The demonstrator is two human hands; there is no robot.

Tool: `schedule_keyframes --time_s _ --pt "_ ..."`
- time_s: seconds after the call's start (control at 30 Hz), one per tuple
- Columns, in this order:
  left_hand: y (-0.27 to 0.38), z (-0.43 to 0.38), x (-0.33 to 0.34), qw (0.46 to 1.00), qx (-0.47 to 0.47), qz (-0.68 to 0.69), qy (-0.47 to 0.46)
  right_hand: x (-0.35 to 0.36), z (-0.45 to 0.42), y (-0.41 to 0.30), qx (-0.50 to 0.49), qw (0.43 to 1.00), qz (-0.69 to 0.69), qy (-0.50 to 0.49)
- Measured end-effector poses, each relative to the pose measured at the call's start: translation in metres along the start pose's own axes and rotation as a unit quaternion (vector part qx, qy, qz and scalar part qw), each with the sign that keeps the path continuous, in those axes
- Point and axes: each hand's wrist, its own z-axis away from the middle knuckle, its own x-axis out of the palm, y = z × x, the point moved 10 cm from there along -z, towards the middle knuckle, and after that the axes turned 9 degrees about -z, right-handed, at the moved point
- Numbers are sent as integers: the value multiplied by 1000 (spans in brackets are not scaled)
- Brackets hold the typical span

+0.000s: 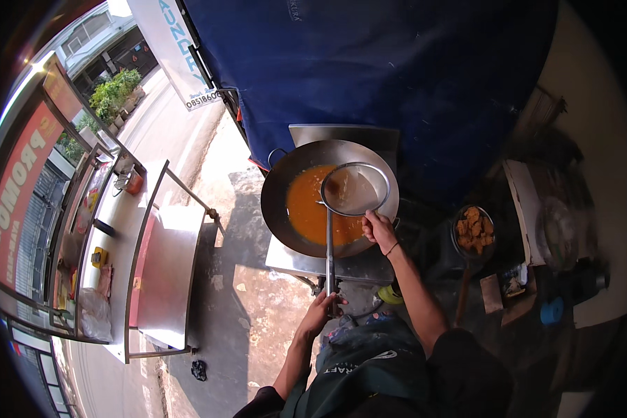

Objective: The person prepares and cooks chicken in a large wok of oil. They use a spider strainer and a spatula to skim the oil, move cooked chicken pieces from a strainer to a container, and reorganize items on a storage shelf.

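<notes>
A large metal wok (277, 209) holds orange-brown liquid (305, 209) with pale bits in it. My right hand (379, 229) grips a round fine-mesh strainer (358, 188) near its rim, over the right part of the wok. Some small brown and pale bits show on the mesh. My left hand (326, 308) is closed around the lower end of a long metal handle (329, 251), which reaches up into the wok. The handle's far end is partly hidden by the strainer, so the tool's kind is unclear.
The wok stands on a metal stove (292, 258) before a dark blue tarpaulin (366, 68). Fried pieces (474, 230) fill a long-handled strainer at right, near an open cardboard box (520, 308). A glass-sided food cart (162, 277) stands at left beside the street.
</notes>
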Motion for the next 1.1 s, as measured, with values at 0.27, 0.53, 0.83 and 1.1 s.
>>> schedule_keyframes --time_s 0.27,0.53,0.83,1.1 --pt "1 -3 10 1000 -7 8 -2 41 20 -84 -98 990 -63 -78" --pt "-7 -14 11 1000 7 -23 -16 -30 -19 16 16 999 -10 40" --pt "-19 3 9 998 -5 66 9 55 18 -122 -144 983 13 -109" --pt "-44 2 -23 996 -16 54 63 2 -37 -22 -65 997 39 -27"
